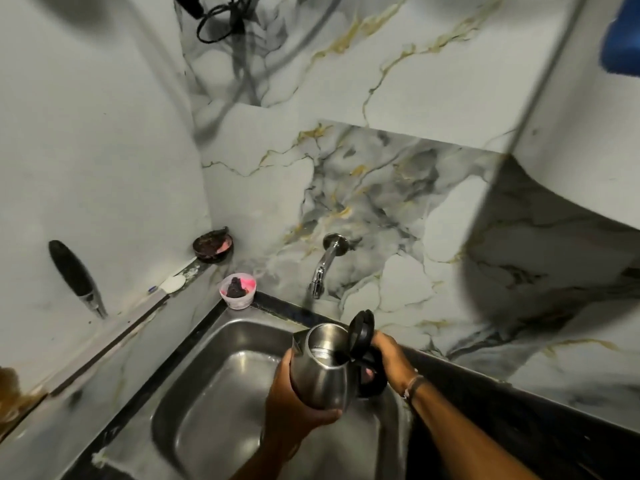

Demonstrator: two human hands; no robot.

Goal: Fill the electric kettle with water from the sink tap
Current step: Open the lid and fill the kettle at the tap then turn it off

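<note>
Home kitchen: steel sink (221, 344), wall tap (323, 268), marble-look wall (398, 202)

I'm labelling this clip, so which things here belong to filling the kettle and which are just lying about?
For the job: kettle, open lid, tap, sink, left hand, right hand.

Lying about: pink-stained cup, dark round dish, black-handled tool.

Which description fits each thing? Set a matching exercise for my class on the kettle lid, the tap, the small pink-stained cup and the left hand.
Column one:
1. kettle lid
2. tap
3. small pink-stained cup
4. left hand

Column two:
A. fixed to the marble wall
B. cradling the kettle body from below
C. flipped open
D. standing at the sink corner

Pairs: 1-C, 2-A, 3-D, 4-B
</note>
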